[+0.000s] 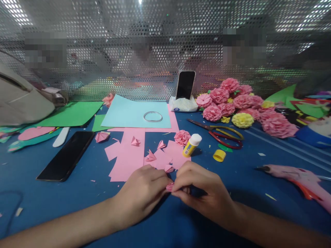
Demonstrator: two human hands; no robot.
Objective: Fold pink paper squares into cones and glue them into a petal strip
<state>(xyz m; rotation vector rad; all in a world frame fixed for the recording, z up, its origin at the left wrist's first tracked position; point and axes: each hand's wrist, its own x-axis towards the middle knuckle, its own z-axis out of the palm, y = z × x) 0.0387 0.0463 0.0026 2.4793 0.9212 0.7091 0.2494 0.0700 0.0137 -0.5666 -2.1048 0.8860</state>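
Observation:
Between the fingertips of both hands is a small folded pink paper piece (pixel 170 187), mostly covered by the fingers. My left hand (pixel 146 191) pinches it from the left, and my right hand (pixel 200 193) pinches it from the right with thumb and forefinger. Just beyond them lie cut pink paper sheets (pixel 131 155) with several folded pink pieces on top, such as a folded cone (pixel 134 141). A pink paper flower (pixel 182 137) sits by an uncapped glue stick (pixel 191 146), which stands upright. Its yellow cap (pixel 219 155) lies to the right.
Scissors (pixel 219 132) and a pink glue gun (pixel 297 181) lie to the right, near a heap of paper flowers (pixel 232 100). A phone (pixel 66 156) lies left; another phone (pixel 185 85) stands propped against the perforated metal screen (pixel 103 79). Blue paper (pixel 129 112) bears a ring-shaped band (pixel 152 116).

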